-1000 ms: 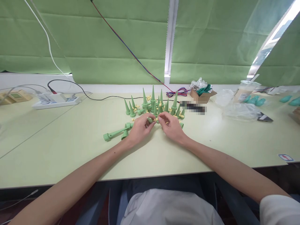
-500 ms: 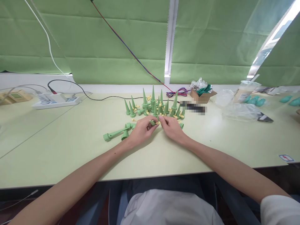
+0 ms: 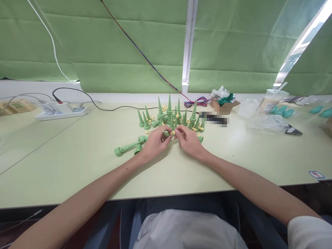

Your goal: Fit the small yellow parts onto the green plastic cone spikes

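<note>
My left hand (image 3: 155, 143) pinches a small green plastic piece (image 3: 166, 133) just in front of a cluster of upright green cone spikes (image 3: 169, 116). My right hand (image 3: 188, 140) meets it fingertip to fingertip, holding a tiny yellow part (image 3: 173, 132) against the green piece. Small yellow parts lie scattered among the cones. A long green spike (image 3: 129, 147) lies flat on the table left of my left hand, with a short green piece beside it.
A white power strip (image 3: 61, 111) with cables sits at the far left. At the back right are a small cardboard box (image 3: 224, 104), clear plastic bags (image 3: 264, 121), a drink cup (image 3: 272, 99) and teal pieces (image 3: 282, 112). Green blinds hang behind the pale table (image 3: 77, 166).
My hands shifted slightly: the fingertips lowered toward the table half a second ago, then lifted back and stayed pressed together over the small parts.
</note>
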A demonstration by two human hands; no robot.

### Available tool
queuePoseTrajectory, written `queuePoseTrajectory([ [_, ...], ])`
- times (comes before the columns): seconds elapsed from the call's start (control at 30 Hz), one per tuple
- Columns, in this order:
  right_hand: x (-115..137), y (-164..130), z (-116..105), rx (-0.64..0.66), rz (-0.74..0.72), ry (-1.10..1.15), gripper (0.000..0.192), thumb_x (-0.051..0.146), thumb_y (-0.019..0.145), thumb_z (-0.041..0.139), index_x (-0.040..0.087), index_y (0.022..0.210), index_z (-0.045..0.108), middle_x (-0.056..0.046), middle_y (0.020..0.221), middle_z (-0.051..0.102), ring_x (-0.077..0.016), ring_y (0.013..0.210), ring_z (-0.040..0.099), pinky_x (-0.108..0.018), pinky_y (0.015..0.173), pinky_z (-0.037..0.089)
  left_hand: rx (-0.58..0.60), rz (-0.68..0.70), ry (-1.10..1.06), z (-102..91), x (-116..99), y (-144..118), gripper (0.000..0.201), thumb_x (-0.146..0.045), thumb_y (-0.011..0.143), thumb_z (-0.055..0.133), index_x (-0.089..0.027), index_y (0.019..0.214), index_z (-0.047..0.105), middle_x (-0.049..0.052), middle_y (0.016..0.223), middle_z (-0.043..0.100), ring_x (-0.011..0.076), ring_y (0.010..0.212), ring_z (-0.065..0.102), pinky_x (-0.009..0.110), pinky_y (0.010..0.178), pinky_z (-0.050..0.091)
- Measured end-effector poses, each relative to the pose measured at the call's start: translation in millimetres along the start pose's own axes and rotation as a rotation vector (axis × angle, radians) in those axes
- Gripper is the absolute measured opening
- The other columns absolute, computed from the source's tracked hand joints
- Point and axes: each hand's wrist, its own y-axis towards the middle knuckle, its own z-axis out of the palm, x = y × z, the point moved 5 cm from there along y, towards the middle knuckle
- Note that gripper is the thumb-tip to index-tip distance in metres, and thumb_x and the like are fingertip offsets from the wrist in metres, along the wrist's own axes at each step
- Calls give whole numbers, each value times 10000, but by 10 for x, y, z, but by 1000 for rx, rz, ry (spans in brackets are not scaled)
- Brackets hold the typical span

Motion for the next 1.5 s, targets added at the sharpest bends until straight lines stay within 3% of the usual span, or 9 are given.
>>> queuePoseTrajectory([
  [0.27,-31,26,-12,-42,9,-157,379,399,985,394,219,653,357,33,575,407,-133,550,379,-285,571,298,55,45,8,19,-46,-16,125,-283,914,550,-190,968,615,30,941,679,112,655,588,249,608,525],
  [0.53,-54,47,8,-28,0,-206,490,449,1006,330,214,584,241,28,521,299,-127,520,281,-306,560,256,94,91,-1,50,-51,-23,139,-277,918,537,-189,984,623,39,957,682,120,672,590,257,602,527],
  [0.63,-70,49,7,-34,24,-212,526,478,1009,314,217,559,236,27,495,306,-127,502,296,-307,562,272,87,97,3,55,-37,-25,136,-276,920,537,-194,988,621,39,966,683,120,680,598,254,604,522],
  [0.73,-48,40,-10,-37,30,-180,509,478,1012,312,218,574,335,17,516,432,-133,514,395,-301,591,328,61,74,19,40,-21,-18,115,-272,917,547,-197,971,616,29,940,680,120,674,605,253,602,512],
  [0.83,-22,23,-18,-14,30,-69,352,451,996,381,214,752,470,10,655,587,-136,559,503,-283,616,386,31,36,14,14,-17,-7,104,-272,909,561,-193,954,611,26,920,677,130,686,627,256,605,513],
  [0.93,-18,11,-4,19,25,-3,224,396,980,418,215,868,488,4,748,629,-136,584,540,-273,611,402,21,20,4,2,-25,-4,106,-273,907,561,-189,950,610,34,936,679,138,699,635,260,605,516],
  [1.07,-41,18,9,30,22,-41,220,358,976,407,218,814,457,19,671,563,-140,571,500,-274,594,374,45,26,7,19,-17,-14,105,-269,910,557,-190,957,607,34,947,683,132,689,622,263,612,518],
  [1.27,-40,41,-10,0,-10,-181,371,358,982,373,221,637,351,24,575,415,-139,554,390,-292,578,297,94,47,16,55,12,-29,132,-282,913,554,-195,987,620,35,963,684,119,665,588,264,626,524],
  [1.5,-64,48,7,4,3,-206,482,428,1006,324,218,577,257,27,511,326,-135,513,304,-310,564,265,106,68,-3,72,-1,-34,151,-296,915,551,-191,993,626,45,969,687,122,673,589,262,610,521],
])
